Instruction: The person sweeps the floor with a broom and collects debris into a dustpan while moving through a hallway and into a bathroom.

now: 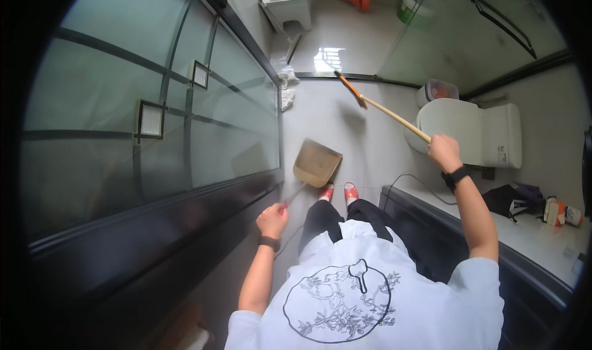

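My right hand (444, 153) grips the pale wooden handle of a long-handled sweeping tool (394, 116). Its narrow orange and black head (350, 90) reaches toward the dark threshold strip; whether it touches the floor I cannot tell, nor whether it is a broom or a squeegee. Low on the left, my left hand (272, 219) holds the reddish end of a dustpan's handle. The tan dustpan (318, 161) is just in front of my feet in red slippers (351, 191), its wide mouth facing away from me. A few small specks show in the pan.
A framed frosted-glass door (231, 142) stands at left, with crumpled white plastic (287, 93) by its edge. To the right are a white toilet (451, 128), a bin (438, 91) and a cable (418, 179). Past the threshold (314, 76) are a glass panel (416, 49), bucket (413, 8) and sink (293, 8).
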Action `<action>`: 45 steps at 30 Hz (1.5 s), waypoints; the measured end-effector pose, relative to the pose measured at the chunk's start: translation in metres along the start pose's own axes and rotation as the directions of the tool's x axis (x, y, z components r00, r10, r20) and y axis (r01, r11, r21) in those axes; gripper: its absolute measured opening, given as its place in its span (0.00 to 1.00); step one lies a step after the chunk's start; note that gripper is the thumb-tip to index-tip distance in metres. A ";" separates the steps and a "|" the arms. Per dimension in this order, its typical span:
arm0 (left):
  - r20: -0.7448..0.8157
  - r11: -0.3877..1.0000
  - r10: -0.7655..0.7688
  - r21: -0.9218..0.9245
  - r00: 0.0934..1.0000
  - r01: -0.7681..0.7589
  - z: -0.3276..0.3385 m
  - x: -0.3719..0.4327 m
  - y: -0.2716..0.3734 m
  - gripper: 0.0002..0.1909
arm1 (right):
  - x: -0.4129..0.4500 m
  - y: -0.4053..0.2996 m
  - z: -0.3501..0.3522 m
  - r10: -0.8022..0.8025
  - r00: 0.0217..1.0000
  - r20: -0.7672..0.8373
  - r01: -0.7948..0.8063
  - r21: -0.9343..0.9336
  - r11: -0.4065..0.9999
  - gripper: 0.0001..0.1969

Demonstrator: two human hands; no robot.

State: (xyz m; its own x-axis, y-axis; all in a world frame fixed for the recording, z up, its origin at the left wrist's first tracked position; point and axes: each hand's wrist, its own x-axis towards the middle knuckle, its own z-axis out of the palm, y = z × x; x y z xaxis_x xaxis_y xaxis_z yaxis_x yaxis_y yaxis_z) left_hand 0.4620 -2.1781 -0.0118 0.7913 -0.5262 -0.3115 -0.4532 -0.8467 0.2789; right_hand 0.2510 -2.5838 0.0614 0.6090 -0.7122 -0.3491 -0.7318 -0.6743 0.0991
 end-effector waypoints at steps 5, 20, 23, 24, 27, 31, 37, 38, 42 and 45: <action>0.018 0.996 0.087 -0.004 0.996 -0.087 -0.003 0.018 -0.011 0.07 | -0.058 0.013 -0.020 0.293 0.925 0.243 -0.308 0.023 0.951 0.12; 0.045 0.984 0.166 0.055 0.985 -0.169 -0.019 0.047 -0.013 0.06 | -0.133 0.010 0.032 0.644 0.659 0.387 -0.650 -0.136 0.747 0.11; 0.019 0.979 0.192 0.062 0.981 -0.192 -0.018 0.050 -0.018 0.05 | -0.127 0.025 0.045 0.704 0.578 0.413 -0.746 -0.083 0.661 0.12; 0.029 0.979 0.188 0.076 0.982 -0.190 -0.020 0.052 -0.016 0.05 | -0.128 0.043 0.059 0.701 0.559 0.442 -0.762 -0.059 0.645 0.12; 0.043 0.978 0.180 0.101 0.983 -0.184 -0.017 0.059 -0.012 0.05 | -0.120 0.089 0.080 0.677 0.457 0.576 -0.804 -0.058 0.592 0.10; 0.041 0.980 0.158 0.119 0.987 -0.161 -0.013 0.063 -0.005 0.06 | -0.116 0.114 0.097 0.739 0.380 0.556 -0.906 0.065 0.417 0.11; 0.059 0.980 0.071 0.183 0.996 -0.081 -0.016 0.065 0.003 0.08 | -0.081 0.121 0.100 0.846 0.339 0.411 -0.930 0.013 0.367 0.14; 0.055 0.981 0.082 0.174 0.995 -0.091 -0.014 0.066 0.003 0.08 | -0.074 0.128 0.100 0.841 0.371 0.394 -0.910 -0.026 0.414 0.14; 0.052 0.978 0.055 0.197 0.997 -0.064 -0.008 0.064 0.004 0.08 | -0.043 0.158 0.093 0.792 0.437 0.426 -0.837 -0.129 0.531 0.13; 0.001 0.975 0.064 0.214 0.998 -0.062 -0.003 0.062 -0.001 0.08 | -0.033 0.176 0.110 0.753 0.487 0.444 -0.796 -0.130 0.591 0.13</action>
State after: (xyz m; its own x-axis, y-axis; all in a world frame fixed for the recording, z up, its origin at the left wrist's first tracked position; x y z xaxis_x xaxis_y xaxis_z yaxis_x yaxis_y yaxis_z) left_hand 0.5128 -2.2092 -0.0284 0.7604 -0.5791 -0.2941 -0.5792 -0.8095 0.0965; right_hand 0.0684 -2.6575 -0.0117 -0.3902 -0.7675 -0.5086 -0.8777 0.1432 0.4573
